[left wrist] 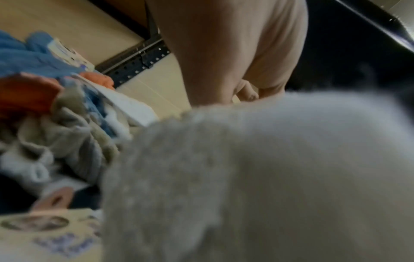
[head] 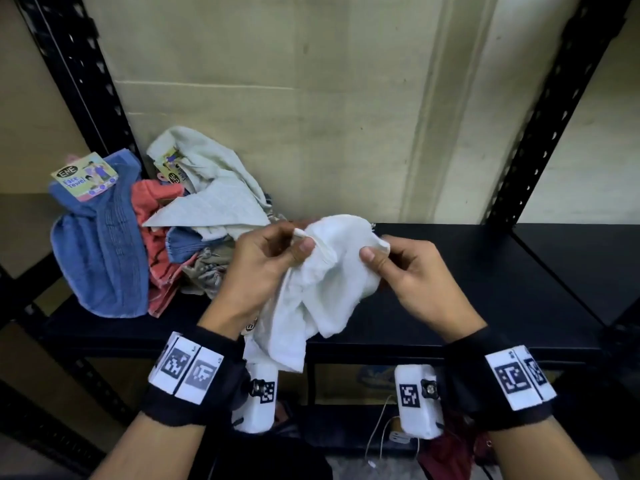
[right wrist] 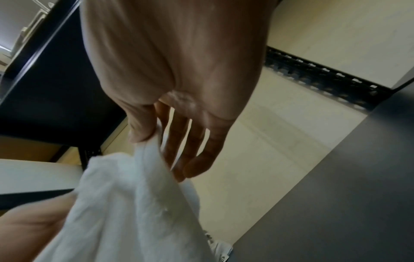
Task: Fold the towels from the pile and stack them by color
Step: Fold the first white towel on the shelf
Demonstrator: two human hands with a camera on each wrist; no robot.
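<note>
Far left on black shelf [head: 485, 271]: blue towel [head: 100, 251] with paper label [head: 84, 175], touching mixed pile [head: 204, 209] of coral, grey, white towels.
Centre, above shelf near edge: white towel [head: 322, 278] hanging crumpled.
Left hand [head: 266, 261] pinching towel's top edge.
Right hand [head: 405, 268] pinching opposite corner, thumb against fingers [right wrist: 190, 152].
Hands close, not touching.

Looks like a storeroom I'm in: black slotted-metal rack [head: 540, 140] against a bare cream wall [head: 311, 98], dark shelf [head: 485, 271], towels [head: 194, 209] heaped with a retail tag [head: 84, 175] on.
</note>
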